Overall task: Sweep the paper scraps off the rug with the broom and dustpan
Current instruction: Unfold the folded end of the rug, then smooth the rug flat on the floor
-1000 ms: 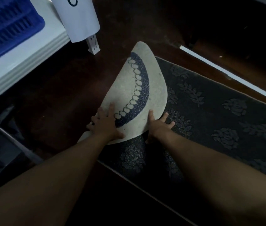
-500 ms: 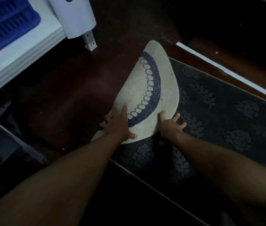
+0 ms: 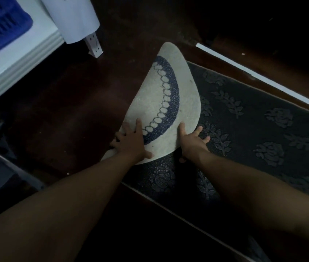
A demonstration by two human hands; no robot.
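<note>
A pale round mat with a dark blue ring pattern lies folded in half, partly on the dark floor and partly on a dark rose-patterned rug. My left hand presses flat on the mat's near left part, fingers spread. My right hand rests at the mat's near right edge, one finger on the mat and the others straight on the dark rug. Two tiny pale specks lie on the floor. No broom or dustpan is in view.
A white shelf edge holding a blue crate fills the top left, with a hanging white sheet and a white perforated leg. A white strip runs along the floor beyond the rug. A dark metal frame stands at left.
The view drifts slightly. Both hands stay on the folded mat in about the same places, and the mat keeps its fold.
</note>
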